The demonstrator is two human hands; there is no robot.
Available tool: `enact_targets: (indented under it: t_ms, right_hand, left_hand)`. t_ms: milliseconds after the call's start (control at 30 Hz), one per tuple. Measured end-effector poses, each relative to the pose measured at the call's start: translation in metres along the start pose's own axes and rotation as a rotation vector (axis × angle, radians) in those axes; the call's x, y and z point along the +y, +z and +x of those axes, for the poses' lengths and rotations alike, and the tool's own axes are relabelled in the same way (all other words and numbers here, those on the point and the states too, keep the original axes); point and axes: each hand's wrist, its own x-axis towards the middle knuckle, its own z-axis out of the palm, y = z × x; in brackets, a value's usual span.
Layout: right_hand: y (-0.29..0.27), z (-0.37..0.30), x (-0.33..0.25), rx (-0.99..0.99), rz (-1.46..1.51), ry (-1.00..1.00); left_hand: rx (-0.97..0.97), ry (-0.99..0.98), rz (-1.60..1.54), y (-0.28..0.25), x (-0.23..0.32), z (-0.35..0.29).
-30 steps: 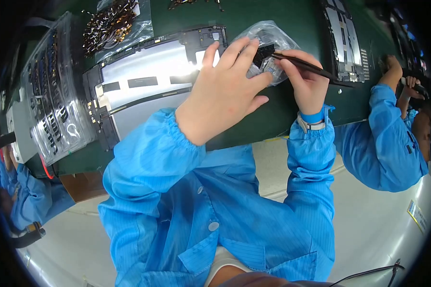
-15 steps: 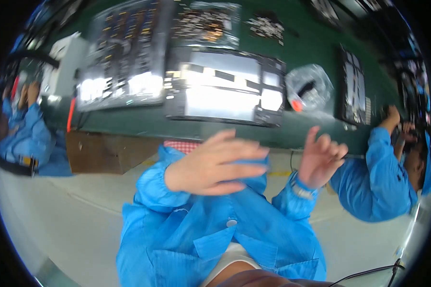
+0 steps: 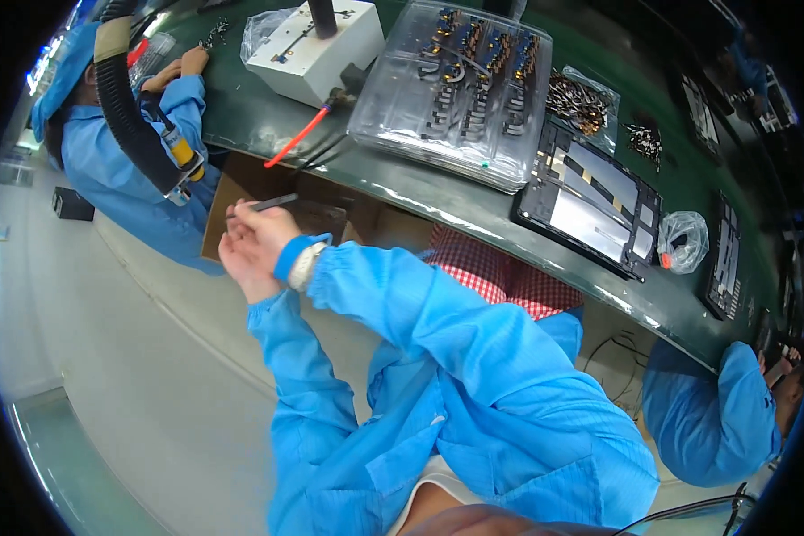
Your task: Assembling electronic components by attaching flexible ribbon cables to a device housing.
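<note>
My two hands are together on the left, just over an open cardboard box (image 3: 213, 223) beneath the table's edge. Reaching across my body, my right hand (image 3: 272, 230) is closed on a slim dark strip-shaped piece (image 3: 275, 203) that juts out to the right; its exact kind is unclear. Below and against it is my left hand (image 3: 244, 261), its fingers partly covered, so their grip does not show. A pale band (image 3: 305, 265) circles my right wrist. On the table, a framed flat panel (image 3: 590, 210) with silver plates lies away from both hands.
Stacked clear trays (image 3: 451, 89) of small parts stand beside a white box-shaped fixture (image 3: 317, 54). A black hose (image 3: 134, 116) hangs at the left near a co-worker (image 3: 107, 170). Bagged metal parts (image 3: 585, 103), a clear bag (image 3: 685, 241) and a second panel (image 3: 724, 259) lie farther right.
Both hands have moved left from in front of the panel to the cardboard box. My right hand now holds the dark strip. The view has swung left.
</note>
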Motion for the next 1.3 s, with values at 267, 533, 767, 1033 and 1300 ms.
enact_targets:
  t_ms: [267,533,767,1033,1300]
  right_hand:
    - [0.028,-0.025,-0.013,0.047,-0.304,-0.145]
    - [0.079,-0.268,-0.204,-0.093,-1.030,-0.867]
    - [0.048,-0.320,-0.394,0.419,-1.830,-1.164]
    - [0.012,-0.330,-0.425,0.636,-1.930,-0.954]
    - [0.005,-0.328,-0.424,0.607,-1.921,-1.016]
  left_hand:
    - [0.085,0.023,0.179,0.054,-0.008,-0.025]
    - [-0.391,0.403,0.889,0.162,-0.157,-0.111]
    - [-1.259,0.711,1.446,0.290,-0.291,-0.134]
    - [-1.358,0.585,1.760,0.297,-0.361,-0.106]
    - [-1.406,0.689,1.691,0.293,-0.362,-0.108]
